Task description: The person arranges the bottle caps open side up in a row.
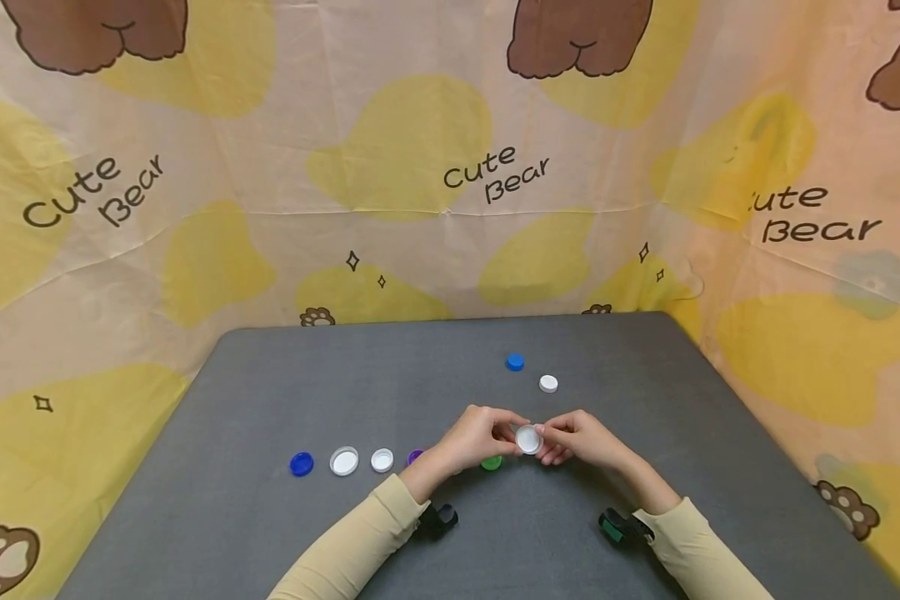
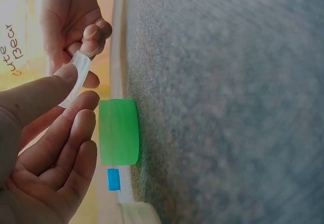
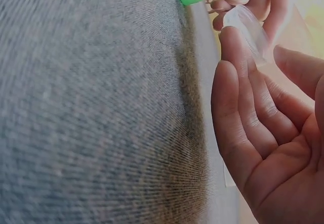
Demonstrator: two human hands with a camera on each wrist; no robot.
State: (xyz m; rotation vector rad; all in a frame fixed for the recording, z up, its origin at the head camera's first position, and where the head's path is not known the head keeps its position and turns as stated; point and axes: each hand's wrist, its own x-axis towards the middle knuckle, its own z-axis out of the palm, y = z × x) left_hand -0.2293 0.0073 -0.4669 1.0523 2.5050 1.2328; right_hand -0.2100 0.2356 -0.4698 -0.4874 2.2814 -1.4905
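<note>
A white bottle cap [image 1: 528, 439] is held a little above the table, its hollow side facing the head camera. My left hand [image 1: 474, 437] pinches its left rim between thumb and fingers. At the opposite rim, my right hand [image 1: 583, 439] holds it with bent fingers; the right wrist view shows the thumb close beside the cap [image 3: 248, 32]. Below the left fingers, a green cap [image 1: 491, 462] sits on the table, large and near in the left wrist view. A purple cap [image 1: 415, 456] is partly covered by the left wrist.
The grey table [image 1: 307, 383] also carries a dark blue cap [image 1: 301, 464], a large white cap [image 1: 343, 461] and a smaller white cap [image 1: 382, 460] in a row at left. Farther back lie a blue cap [image 1: 515, 362] and another white cap [image 1: 548, 383]. A printed cloth [image 1: 390, 142] hangs behind.
</note>
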